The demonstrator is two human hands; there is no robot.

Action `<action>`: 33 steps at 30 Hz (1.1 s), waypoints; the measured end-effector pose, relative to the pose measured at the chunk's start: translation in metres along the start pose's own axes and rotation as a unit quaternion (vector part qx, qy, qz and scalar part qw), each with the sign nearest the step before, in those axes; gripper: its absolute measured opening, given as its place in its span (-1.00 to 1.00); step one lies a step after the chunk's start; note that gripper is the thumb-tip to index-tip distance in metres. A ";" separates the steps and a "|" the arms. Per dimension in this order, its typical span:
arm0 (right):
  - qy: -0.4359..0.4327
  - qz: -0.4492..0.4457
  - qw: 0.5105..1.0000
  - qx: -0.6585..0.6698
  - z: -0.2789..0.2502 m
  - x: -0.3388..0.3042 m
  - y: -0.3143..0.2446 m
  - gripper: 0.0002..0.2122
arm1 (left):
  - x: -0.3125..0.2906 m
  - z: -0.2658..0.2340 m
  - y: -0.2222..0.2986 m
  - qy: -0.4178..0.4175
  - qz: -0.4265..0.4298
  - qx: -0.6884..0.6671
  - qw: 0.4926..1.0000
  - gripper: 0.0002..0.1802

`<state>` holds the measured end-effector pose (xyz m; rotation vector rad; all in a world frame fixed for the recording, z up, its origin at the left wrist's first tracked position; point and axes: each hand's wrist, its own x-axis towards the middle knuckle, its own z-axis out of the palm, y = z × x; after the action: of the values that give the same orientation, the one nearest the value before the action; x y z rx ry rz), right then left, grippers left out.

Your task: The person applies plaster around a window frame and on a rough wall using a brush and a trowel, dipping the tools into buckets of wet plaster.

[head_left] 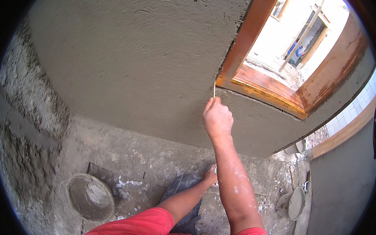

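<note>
Head view: nearer right hand gripping thin stick, axis toward twelve o'clock, by wooden window frame; left hand's grip I cannot tell.

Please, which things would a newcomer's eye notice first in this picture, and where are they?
Probably first, the glossy reddish-brown wooden window frame at the upper right, set in the grey plastered wall around a bright opening. Next, near the centre, the person's bare right hand holds a thin pale stick upward beside the frame's lower-left corner. Then, at the lower left, a round grey bucket stands on the rough, stained floor.
</note>
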<state>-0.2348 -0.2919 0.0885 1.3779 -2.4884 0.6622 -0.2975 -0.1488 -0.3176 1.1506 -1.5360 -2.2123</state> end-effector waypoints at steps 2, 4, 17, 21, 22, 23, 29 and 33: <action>-0.013 -0.016 1.000 0.008 -0.005 -0.005 -0.003 -0.71 | -0.005 -0.008 0.008 0.002 0.002 0.007 1.000 -0.07; -0.029 -0.015 0.999 0.026 -0.020 -0.016 -0.013 -0.71 | -0.008 -0.028 0.014 0.010 0.030 0.039 0.999 -0.07; -0.144 0.340 0.897 -0.244 -0.056 -0.346 0.399 -0.36 | -0.037 -0.010 0.038 -0.052 -0.069 -0.145 0.986 -0.09; 0.100 0.267 0.956 0.071 -0.020 -0.327 0.357 -0.83 | -0.065 -0.012 0.046 -0.061 -0.089 -0.112 0.988 -0.20; 0.081 0.202 0.975 0.056 -0.013 -0.313 0.340 -0.87 | -0.063 -0.024 0.047 -0.031 -0.105 -0.110 0.988 -0.23; 0.083 0.188 0.976 0.079 -0.005 -0.300 0.336 -0.85 | -0.066 -0.025 0.048 -0.033 -0.110 -0.101 0.988 -0.23; 0.059 0.242 0.963 0.101 0.051 -0.246 0.280 -0.71 | -0.053 -0.049 0.049 0.029 -0.067 -0.157 0.985 -0.13; 0.038 -0.022 0.999 0.024 0.063 -0.217 0.274 -0.67 | -0.078 0.007 0.066 0.029 -0.076 -0.010 0.997 -0.20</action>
<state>-0.3478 -0.0350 -0.1295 1.3936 -2.3909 0.7554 -0.2665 -0.1286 -0.2223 1.3564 -1.4447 -2.2607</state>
